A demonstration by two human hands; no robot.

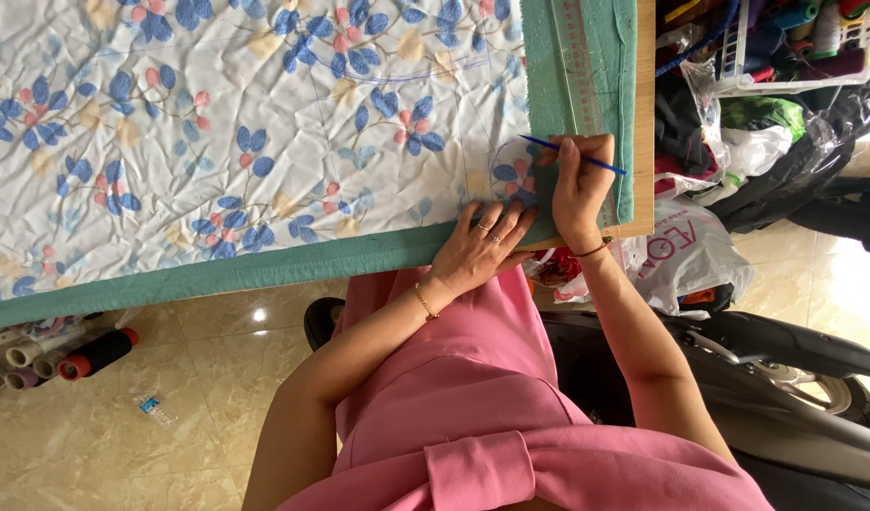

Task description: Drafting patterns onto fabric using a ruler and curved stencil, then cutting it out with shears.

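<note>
A white cloth printed with blue and pink flowers (246, 123) lies spread over a table covered in green fabric (265, 270). My left hand (482, 248) lies flat with fingers apart on the cloth's near corner, pressing it down at the table edge. My right hand (579, 185) holds a thin blue pencil (575, 156) with its tip on the cloth beside a drawn curved line. A clear ruler (579, 66) lies on the green fabric along the cloth's right edge.
The bare wooden table edge (645, 114) shows at the right. Beyond it are plastic bags (681, 251) and a white basket of thread spools (804, 43). Thread cones (94, 355) and a small bottle (153, 407) lie on the tiled floor. A scooter (795, 378) stands at my right.
</note>
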